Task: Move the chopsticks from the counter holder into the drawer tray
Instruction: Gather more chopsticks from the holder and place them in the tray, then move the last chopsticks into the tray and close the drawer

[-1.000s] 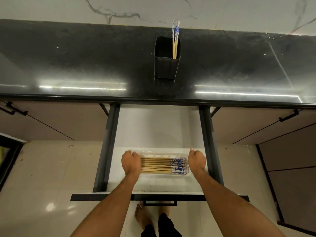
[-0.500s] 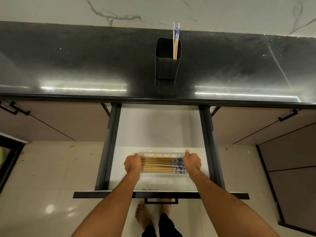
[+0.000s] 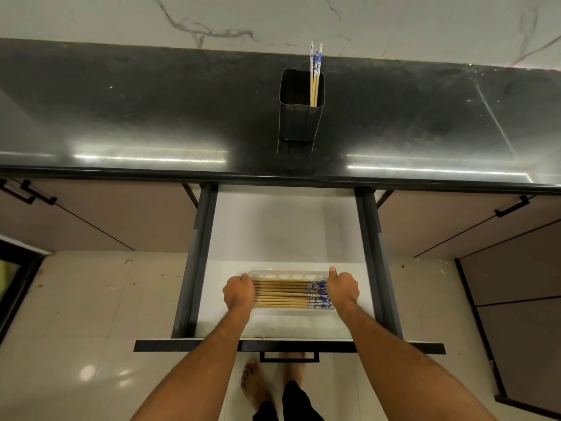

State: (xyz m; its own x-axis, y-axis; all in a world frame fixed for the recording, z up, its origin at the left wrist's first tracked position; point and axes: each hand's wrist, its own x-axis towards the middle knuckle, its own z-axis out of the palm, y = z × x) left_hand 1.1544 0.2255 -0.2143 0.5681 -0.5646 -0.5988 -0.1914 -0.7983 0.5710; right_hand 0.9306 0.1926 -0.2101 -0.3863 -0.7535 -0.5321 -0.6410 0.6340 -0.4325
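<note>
A clear plastic tray [image 3: 288, 273] lies in the open white drawer [image 3: 273, 232], holding several wooden chopsticks [image 3: 282, 294] with blue-patterned ends pointing right. My left hand [image 3: 238, 293] grips the tray's left end and my right hand [image 3: 341, 287] grips its right end. On the black counter stands a dark square holder [image 3: 300, 117] with a few more chopsticks [image 3: 315, 74] leaning in its right corner.
The drawer's dark side rails [image 3: 197, 262] and front panel with handle [image 3: 290, 357] frame the tray. Closed cabinet doors flank the drawer. My bare feet [image 3: 255, 381] stand on the tiled floor below. A marble wall backs the counter.
Both hands stay on the tray's ends and have closed in a little toward each other, squaring up the tray and chopsticks. The holder is unchanged.
</note>
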